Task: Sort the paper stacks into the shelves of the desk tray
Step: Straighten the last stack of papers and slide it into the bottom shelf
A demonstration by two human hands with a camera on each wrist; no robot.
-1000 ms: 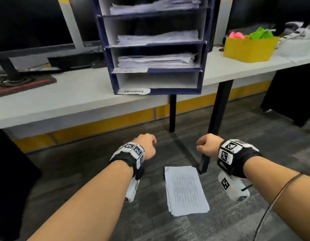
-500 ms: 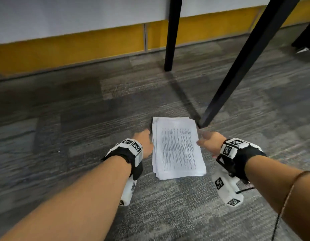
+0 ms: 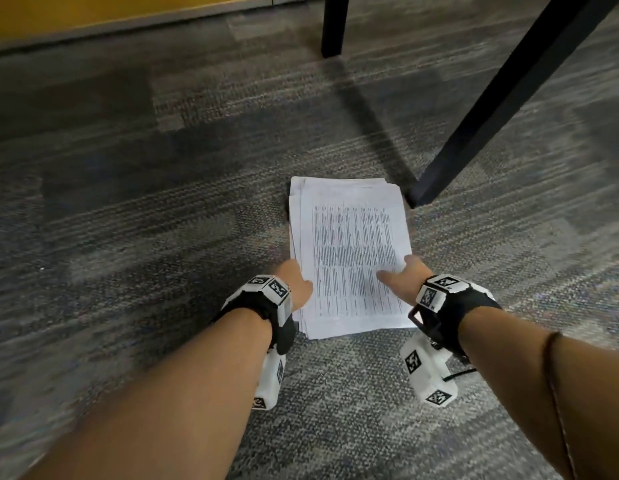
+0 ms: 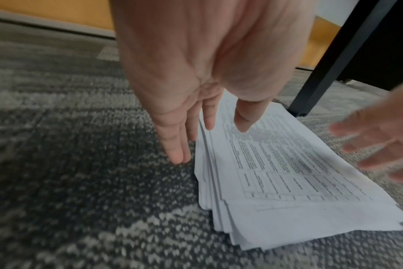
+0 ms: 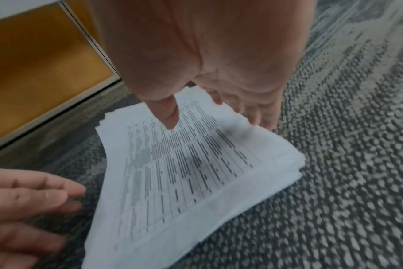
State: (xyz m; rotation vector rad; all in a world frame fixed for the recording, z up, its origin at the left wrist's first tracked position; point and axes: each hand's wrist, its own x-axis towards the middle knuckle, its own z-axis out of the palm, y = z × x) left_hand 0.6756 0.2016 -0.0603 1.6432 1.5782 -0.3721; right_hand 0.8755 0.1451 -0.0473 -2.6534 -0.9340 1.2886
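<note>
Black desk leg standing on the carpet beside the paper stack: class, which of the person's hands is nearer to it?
Right. The right hand is at the paper stack's right edge, on the black desk leg's side; the left hand is at the opposite edge, farther away.

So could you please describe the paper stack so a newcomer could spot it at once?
Find the slanted black desk leg on the grey carpet. Beside its foot lies the paper stack, between the left hand and right hand. It is white, with printed tables.
</note>
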